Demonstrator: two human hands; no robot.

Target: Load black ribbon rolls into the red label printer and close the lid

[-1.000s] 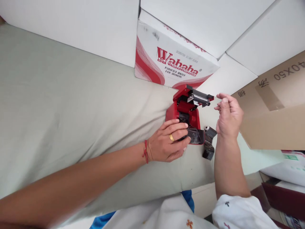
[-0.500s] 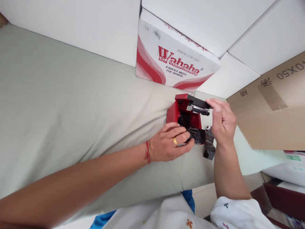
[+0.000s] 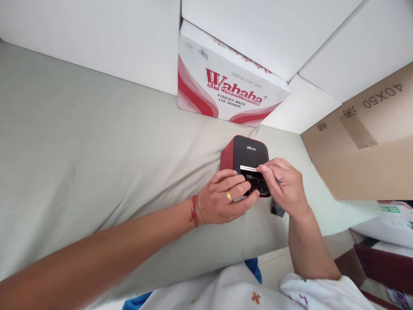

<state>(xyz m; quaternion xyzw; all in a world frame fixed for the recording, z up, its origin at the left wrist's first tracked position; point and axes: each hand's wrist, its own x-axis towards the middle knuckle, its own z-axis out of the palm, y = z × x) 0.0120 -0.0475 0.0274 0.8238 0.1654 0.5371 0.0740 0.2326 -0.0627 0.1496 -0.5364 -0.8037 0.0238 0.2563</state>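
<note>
A boxy red and black device (image 3: 226, 157) rests on the pale green cloth, its black lid (image 3: 253, 142) down. A narrow white label (image 3: 248, 168) runs along the lid's front edge, above a glossy dark front. My left hand (image 3: 227, 198), with a gold ring and a red string bracelet, grips the near left side, fingers over the dark front. At the lid's front right corner my right hand (image 3: 284, 185) is closed, thumb and forefinger on the edge by the label. Beside the device, partly behind my right hand, lies a small black object (image 3: 276, 209); I cannot make out its kind.
A white and red water carton (image 3: 234, 92) stands behind the device, among large white panels or boxes. A brown cardboard box (image 3: 364, 159) is at the right. Lower right are a white bag (image 3: 383, 224) and a dark red shelf (image 3: 383, 267).
The lid, raised with its inner metal parts showing, has come down over the device. My right hand has moved down with it to the front edge. My left hand stays at the device.
</note>
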